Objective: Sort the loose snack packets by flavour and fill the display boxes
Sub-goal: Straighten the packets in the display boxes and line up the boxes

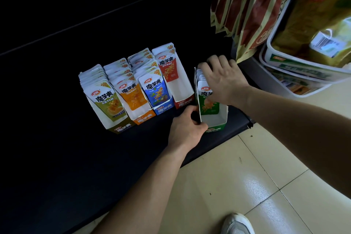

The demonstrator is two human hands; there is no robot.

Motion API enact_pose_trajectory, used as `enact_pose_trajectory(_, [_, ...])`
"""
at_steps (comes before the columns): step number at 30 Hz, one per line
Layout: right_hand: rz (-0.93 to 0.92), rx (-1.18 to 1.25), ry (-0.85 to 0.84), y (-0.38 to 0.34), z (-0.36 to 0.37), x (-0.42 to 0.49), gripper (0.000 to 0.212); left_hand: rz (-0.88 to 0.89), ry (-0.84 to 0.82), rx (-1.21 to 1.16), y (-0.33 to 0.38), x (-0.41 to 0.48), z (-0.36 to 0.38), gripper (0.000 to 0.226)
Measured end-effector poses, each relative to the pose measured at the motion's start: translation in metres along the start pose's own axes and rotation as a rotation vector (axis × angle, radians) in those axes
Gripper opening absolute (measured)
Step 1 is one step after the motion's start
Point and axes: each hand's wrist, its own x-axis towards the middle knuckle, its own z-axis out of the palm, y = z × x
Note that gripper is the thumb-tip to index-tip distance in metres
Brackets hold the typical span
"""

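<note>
Much of the scene is lost in shadow: the dark surface (57,101) shows almost nothing beyond its front edge, and the print on the packets is too small to read for flavour. Five display boxes stand on it in a row, long axes running away from the person, open fronts facing the tiled floor (247,176). From the left: the olive box (118,127), the orange box (142,118), the blue box (164,109) and the red box (184,101) sit touching side by side. The first three are packed with upright packets leaning back; the red one holds only a few at its far end.

The green box (216,127) stands a little apart to the right, near the surface's corner. The left hand (187,129) grips its left wall at the front, fingers closed on the cardboard edge. The right hand (223,80) lies over the green packets (209,104) inside, fingers spread and pressed on their tops, hiding most of the stack; whether it pinches any one packet I cannot tell. The front packet stands upright, face forward.

At right, hanging red bags (247,6) and a white basket (303,63) of goods are cut off by the frame. A grey shoe (237,224) shows at the bottom.
</note>
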Motion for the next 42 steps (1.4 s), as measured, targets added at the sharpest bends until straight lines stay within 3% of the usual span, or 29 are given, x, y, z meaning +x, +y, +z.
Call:
enact_pose_trajectory(7, [-0.011,0.153,-0.139,0.004,-0.007,0.001,0.106,0.004,0.001,-0.047,-0.003,-0.003,0.002,0.043])
enact_pose_trajectory(11, [0.012,0.143,-0.052,-0.003,-0.010,-0.016,0.102,0.003,0.007,-0.060,-0.003,-0.003,0.002,0.043])
enact_pose_trajectory(13, [0.028,0.180,0.072,-0.002,-0.011,-0.029,0.092,0.000,0.005,-0.073,-0.002,-0.003,0.003,0.044])
enact_pose_trajectory(16, [0.026,0.285,0.261,0.003,-0.005,-0.053,0.056,0.000,0.013,-0.091,-0.003,-0.003,0.005,0.045])
enact_pose_trajectory(20, [0.146,0.452,0.200,0.004,0.010,-0.087,0.022,0.008,0.018,-0.099,-0.004,-0.002,0.011,0.044])
enact_pose_trajectory(22, [0.189,0.474,0.043,-0.003,0.018,-0.098,0.025,0.003,0.020,-0.110,-0.003,-0.001,0.016,0.044])
enact_pose_trajectory(26, [0.231,0.597,-0.176,-0.018,0.025,-0.094,0.058,-0.009,0.009,-0.181,-0.001,0.002,0.021,0.042])
enact_pose_trajectory(32, [0.263,0.551,-0.197,-0.039,0.029,-0.062,0.080,0.028,-0.045,-0.060,-0.016,0.002,-0.017,0.057])
enact_pose_trajectory(38, [0.271,0.592,-0.220,-0.026,0.033,-0.017,0.076,-0.011,0.120,-0.001,-0.037,-0.005,-0.086,0.041])
enact_pose_trajectory(42, [0.255,0.640,-0.244,-0.018,0.024,0.025,0.078,-0.040,0.320,0.083,-0.053,-0.014,-0.129,0.030])
